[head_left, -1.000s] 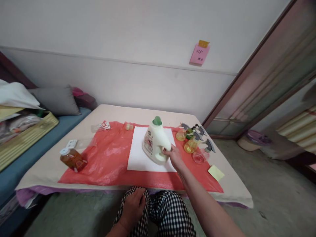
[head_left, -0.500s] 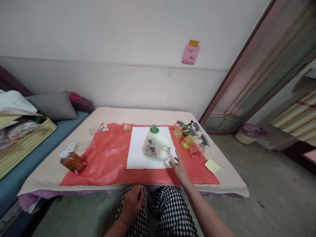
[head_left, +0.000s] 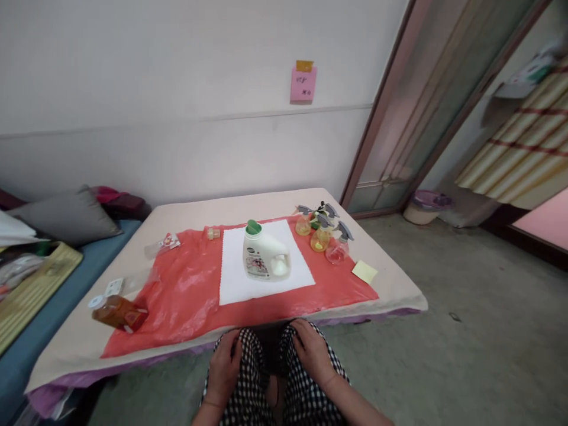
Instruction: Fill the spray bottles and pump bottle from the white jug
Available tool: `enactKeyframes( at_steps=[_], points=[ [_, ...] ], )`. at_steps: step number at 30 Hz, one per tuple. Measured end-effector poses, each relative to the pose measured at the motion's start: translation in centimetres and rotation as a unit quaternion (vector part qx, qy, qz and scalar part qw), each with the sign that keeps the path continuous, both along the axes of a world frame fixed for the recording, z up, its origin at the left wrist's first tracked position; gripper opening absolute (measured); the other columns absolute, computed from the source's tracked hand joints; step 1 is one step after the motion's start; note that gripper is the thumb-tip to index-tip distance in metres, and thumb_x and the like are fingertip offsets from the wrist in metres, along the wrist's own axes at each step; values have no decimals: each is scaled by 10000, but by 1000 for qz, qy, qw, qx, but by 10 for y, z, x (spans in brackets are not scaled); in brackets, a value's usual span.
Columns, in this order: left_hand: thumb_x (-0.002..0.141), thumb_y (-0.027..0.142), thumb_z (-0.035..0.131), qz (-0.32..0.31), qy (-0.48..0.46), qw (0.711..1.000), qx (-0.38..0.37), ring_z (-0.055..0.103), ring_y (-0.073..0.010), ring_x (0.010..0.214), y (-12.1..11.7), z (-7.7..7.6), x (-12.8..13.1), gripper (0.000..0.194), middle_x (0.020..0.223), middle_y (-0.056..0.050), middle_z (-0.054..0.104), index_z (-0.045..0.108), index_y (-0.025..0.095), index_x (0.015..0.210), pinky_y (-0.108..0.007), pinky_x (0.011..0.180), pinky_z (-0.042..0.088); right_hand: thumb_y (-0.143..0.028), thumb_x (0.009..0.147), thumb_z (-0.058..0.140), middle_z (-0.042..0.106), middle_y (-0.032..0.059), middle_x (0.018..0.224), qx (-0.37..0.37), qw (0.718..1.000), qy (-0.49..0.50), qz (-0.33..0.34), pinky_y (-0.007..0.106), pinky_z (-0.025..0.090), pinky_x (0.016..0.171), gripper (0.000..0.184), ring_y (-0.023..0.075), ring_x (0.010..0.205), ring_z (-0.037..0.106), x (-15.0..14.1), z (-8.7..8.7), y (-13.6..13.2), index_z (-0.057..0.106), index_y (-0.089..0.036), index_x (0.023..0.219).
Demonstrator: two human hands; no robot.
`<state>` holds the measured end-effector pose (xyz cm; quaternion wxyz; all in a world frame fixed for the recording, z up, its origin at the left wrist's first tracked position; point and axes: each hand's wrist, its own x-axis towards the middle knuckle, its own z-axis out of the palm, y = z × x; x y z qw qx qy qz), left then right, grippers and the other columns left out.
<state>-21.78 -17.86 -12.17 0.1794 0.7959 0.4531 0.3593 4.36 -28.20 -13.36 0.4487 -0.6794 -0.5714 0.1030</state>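
My left hand rests on my left knee, its fingers laid over the checked trousers. On the other knee lies my right hand, its fingers loosely spread and holding nothing. Beyond the knees, a white detergent jug stands upright on a white cloth. Its neck carries a green spout or cap, and a handle is on its right side. Neither hand touches the jug. Under the white cloth is a red plastic sheet spread on the bed-like surface.
Spray bottles with yellow and pink tints stand at right, near a yellow paper square. An amber bottle lies on its side at left. Behind are a small pale jar and a clear plastic bag.
My right hand has drawn back from beside the jug's handle to my right knee. My left hand stays on its knee. The view has turned to the right.
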Motion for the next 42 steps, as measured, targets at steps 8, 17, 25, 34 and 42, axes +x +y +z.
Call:
enactKeyframes(
  at_steps=[8, 17, 25, 34, 42],
  points=[
    [947, 367, 487, 2, 0, 999, -52, 747, -231, 989, 3, 1, 0, 331, 1086, -89, 776, 715, 183, 1101, -415, 922, 604, -110, 872, 475, 725, 88, 1094, 26, 998, -54, 1, 403, 605, 912, 341, 223, 1021, 699, 0, 0, 6, 708, -227, 1092],
    [918, 391, 497, 9, -17, 995, -96, 733, -244, 1028, 1, -1, -1, 332, 1109, -86, 769, 716, 211, 1092, -425, 965, 577, -89, 891, 473, 721, 90, 1055, 42, 995, -86, 6, 364, 589, 887, 291, 209, 987, 687, 0, -3, 4, 705, -200, 1026],
    [843, 468, 598, -16, -103, 967, -231, 709, -288, 980, 44, 69, 36, 504, 1124, -154, 730, 624, 167, 1246, -501, 921, 549, -107, 918, 452, 720, 86, 1022, 54, 995, -81, 18, 356, 578, 852, 273, 212, 955, 692, 4, -6, 4, 701, -203, 977],
    [542, 429, 911, -141, -153, 959, -190, 400, -337, 1436, 205, 175, 129, 1078, 1562, -180, 411, 411, 221, 1475, -492, 1160, 339, -105, 915, 434, 681, 58, 906, 52, 995, -87, 19, 285, 534, 782, 251, 175, 855, 660, 8, -2, 7, 651, -207, 844],
    [543, 333, 894, -198, -118, 947, -225, 675, -260, 1004, 218, 190, 142, 655, 1089, -76, 730, 633, 162, 1118, -395, 898, 536, -86, 887, 439, 677, 65, 894, 51, 995, -86, 12, 284, 520, 786, 264, 177, 840, 640, 10, -8, 8, 666, -214, 848]
  ],
)
